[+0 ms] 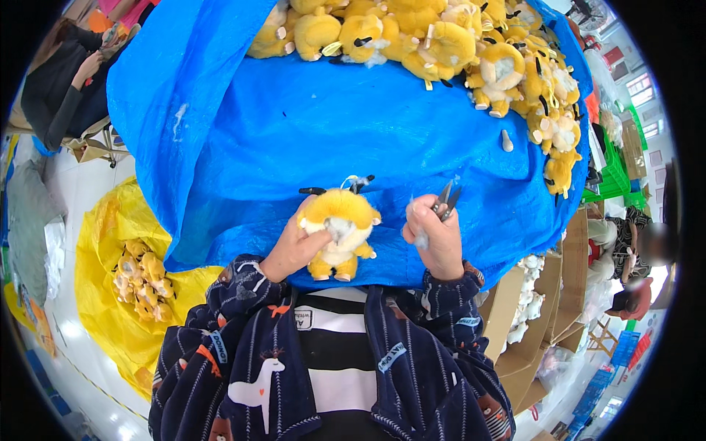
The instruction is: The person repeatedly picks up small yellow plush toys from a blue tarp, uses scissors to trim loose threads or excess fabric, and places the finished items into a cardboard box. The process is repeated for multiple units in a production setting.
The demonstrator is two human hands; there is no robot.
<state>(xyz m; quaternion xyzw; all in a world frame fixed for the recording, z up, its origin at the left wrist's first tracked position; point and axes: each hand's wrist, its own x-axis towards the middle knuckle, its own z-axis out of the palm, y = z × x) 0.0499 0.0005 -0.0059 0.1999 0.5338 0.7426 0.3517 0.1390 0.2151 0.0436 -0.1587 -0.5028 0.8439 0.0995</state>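
Gripped at its side by my left hand (298,245), a small yellow plush toy (340,262) stands upright at the near edge of the blue sheet. Its front has a pale patch where grey-white fluff shows, and my left thumb presses there. Black pieces and a thin loop stick out at the top of its head. To the right of the toy, my right hand (438,239) is closed around small dark thread snips (446,200), blades pointing up and away. Wisps of fluff cling to the blades and the fingers. The snips and the toy are apart.
Many similar yellow plush toys (450,50) lie piled along the far and right side of the blue sheet (331,117). A small pale piece (507,141) lies near them. At left, more toys sit on a yellow sheet (99,242); cardboard boxes (562,294) stand at right. Other people sit nearby.
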